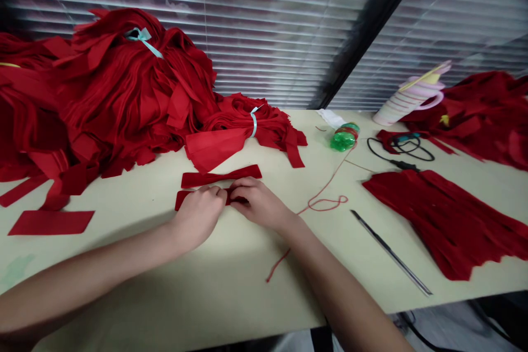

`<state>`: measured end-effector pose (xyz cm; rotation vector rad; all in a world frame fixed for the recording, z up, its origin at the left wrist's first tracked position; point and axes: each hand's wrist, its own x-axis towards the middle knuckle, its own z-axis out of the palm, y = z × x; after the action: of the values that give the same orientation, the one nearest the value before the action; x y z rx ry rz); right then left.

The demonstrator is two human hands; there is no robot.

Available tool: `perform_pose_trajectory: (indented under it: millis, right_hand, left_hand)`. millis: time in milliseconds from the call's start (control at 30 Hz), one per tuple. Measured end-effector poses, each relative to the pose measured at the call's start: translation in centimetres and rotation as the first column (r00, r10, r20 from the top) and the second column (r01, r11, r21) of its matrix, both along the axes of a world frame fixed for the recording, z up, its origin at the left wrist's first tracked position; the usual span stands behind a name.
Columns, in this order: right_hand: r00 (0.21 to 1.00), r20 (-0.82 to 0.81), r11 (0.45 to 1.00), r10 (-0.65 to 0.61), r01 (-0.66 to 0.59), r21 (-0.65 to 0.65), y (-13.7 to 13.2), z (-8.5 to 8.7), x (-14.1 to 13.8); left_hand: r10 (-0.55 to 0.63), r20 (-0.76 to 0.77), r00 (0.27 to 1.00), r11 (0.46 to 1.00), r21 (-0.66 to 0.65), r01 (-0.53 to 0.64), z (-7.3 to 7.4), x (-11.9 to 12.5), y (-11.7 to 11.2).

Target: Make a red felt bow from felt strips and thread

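One red strip, seemingly pinched by the left hand and right hand, lies unbound; tied bundles near the back edge of the worktop look finished.

The red strip under my left hand is matt cloth, smooth and felt-like; the second strip has the same dull face; the big heap to my left looks like soft, matt fabric too, its ribbon faintly satiny; my tabletop is smooth with a low sheen; the green spool is glossy, see-through plastic; the cord is matt thread; the slim rod to my right is smooth, shiny metal; the blinds have smooth, gleaming slats.
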<state>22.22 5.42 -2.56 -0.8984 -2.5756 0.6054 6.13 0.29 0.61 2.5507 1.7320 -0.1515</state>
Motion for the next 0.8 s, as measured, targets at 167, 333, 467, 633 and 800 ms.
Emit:
perform_pose_trajectory:
  millis: [167, 333, 467, 633, 800]
  right_hand:
    - [1.0, -0.007, 1.0, 0.025, -0.025, 0.014, 0.0, 0.1, 0.2]
    - [0.999, 0.011, 0.998, 0.044, -0.044, 0.045, -0.1, 0.1, 0.2]
    - [0.996, 0.081, 0.993, 0.044, -0.053, 0.108, -0.3, 0.3, -0.1]
    - [0.987, 0.156, 0.986, 0.029, -0.054, 0.158, -0.8, 0.3, -0.4]
    - [0.97, 0.245, 0.968, 0.005, -0.066, 0.244, -1.2, -0.1, -0.9]
  left_hand:
    - [0.016, 0.035, 0.999, 1.0, 0.007, -0.017, 0.0, -0.3, 0.1]
    - [0.033, 0.051, 0.998, 0.999, 0.024, -0.035, -0.2, -0.4, 0.1]
    - [0.035, 0.065, 0.997, 0.999, 0.026, -0.037, -0.2, -0.4, 0.0]
    - [0.031, 0.073, 0.997, 0.999, 0.026, -0.033, -0.2, -0.5, 0.0]
    - [0.021, 0.08, 0.997, 0.999, 0.027, -0.023, -0.4, -0.5, 0.1]
